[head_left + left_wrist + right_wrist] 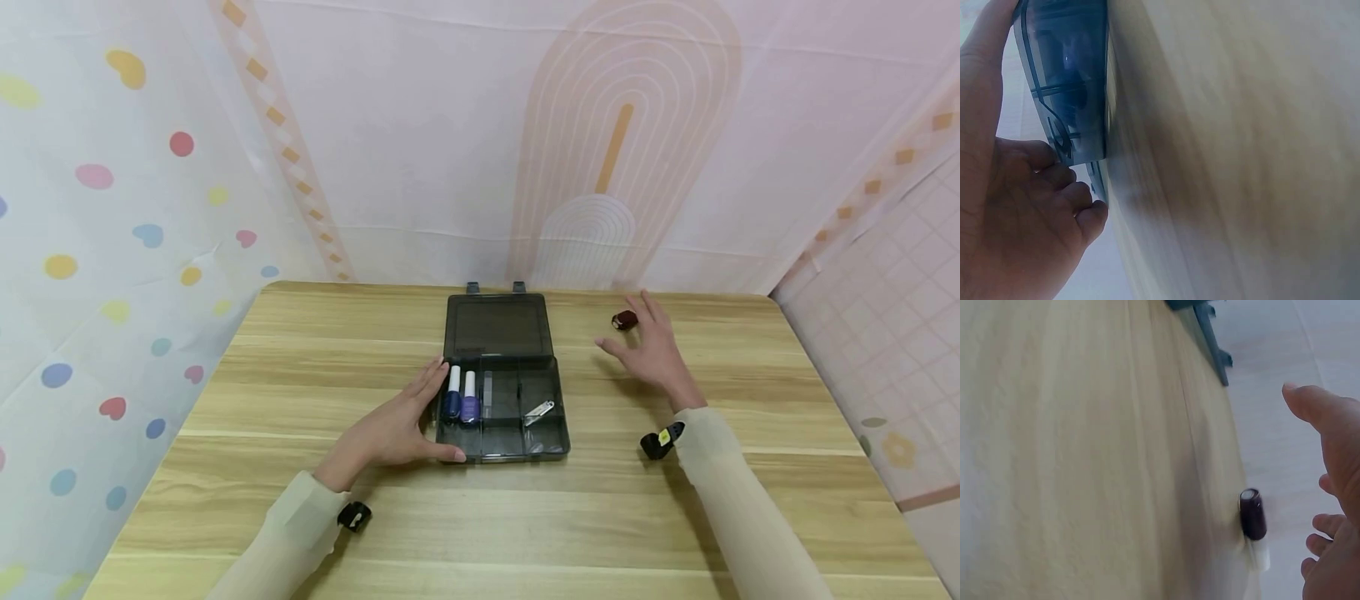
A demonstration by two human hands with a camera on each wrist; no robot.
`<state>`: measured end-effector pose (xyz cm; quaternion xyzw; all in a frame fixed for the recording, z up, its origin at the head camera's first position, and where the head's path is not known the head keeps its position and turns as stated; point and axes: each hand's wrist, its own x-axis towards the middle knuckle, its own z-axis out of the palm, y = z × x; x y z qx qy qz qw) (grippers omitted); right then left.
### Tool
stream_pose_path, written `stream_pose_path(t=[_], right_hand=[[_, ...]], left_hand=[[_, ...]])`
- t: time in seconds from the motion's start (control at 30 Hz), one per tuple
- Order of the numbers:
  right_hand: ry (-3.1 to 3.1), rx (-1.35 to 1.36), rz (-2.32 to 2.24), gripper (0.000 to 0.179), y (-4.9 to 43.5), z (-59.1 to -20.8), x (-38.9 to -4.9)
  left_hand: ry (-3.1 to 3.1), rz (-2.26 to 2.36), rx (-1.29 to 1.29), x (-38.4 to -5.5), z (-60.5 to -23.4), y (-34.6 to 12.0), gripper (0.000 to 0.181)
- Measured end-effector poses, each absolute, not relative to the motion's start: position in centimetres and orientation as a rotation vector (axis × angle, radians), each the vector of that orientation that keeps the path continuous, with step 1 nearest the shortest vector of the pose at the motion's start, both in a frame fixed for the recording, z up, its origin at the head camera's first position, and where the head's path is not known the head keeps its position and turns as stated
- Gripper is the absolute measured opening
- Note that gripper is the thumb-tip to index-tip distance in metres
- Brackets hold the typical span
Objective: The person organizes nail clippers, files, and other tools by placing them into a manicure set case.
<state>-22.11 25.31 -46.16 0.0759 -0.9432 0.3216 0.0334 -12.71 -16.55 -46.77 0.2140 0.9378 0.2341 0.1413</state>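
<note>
A dark translucent compartment box (501,455) lies on the table with its lid (497,327) folded back. My left hand (393,427) holds its left end, thumb at the front corner and fingers along the side; in the left wrist view the fingers bend at the box's (1075,75) corner. Inside, the left compartment has a dark blue nail polish bottle (452,400) and a purple one (470,407), both white-capped. Nail clippers (538,412) sit at the right. My right hand (654,346) spreads its fingers above a dark red nail polish bottle (1252,515), holding nothing.
The wooden table (322,367) ends at the back close behind the lid and the dark red bottle. A patterned cloth backdrop (420,167) hangs behind it and along both sides. Lid latches (1225,359) show in the right wrist view.
</note>
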Motion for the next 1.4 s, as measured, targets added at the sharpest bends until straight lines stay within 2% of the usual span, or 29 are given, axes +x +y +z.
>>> stream_pose_path(t=[0.37, 0.77, 0.93, 1.17, 1.4], right_hand=[[-2.959, 0.075, 1.118, 0.103, 26.2, -46.7, -23.7], [-2.967, 0.001, 1.172, 0.102, 26.1, -47.6, -25.2], [-2.961, 0.058, 1.145, 0.094, 26.7, -47.7, -25.3], [-2.947, 0.048, 1.164, 0.071, 27.6, -47.9, -25.3], [-2.945, 0.044, 1.170, 0.080, 28.2, -47.7, -25.4]], left_hand=[[2.699, 0.687, 0.605, -12.8, -46.6, -16.7, 0.139], [2.689, 0.708, 0.600, -12.6, -46.8, -16.7, 0.139], [2.687, 0.705, 0.596, -12.5, -46.7, -16.5, 0.139], [2.691, 0.699, 0.593, -12.4, -46.6, -16.4, 0.138], [2.697, 0.693, 0.600, -12.5, -46.6, -16.3, 0.138]])
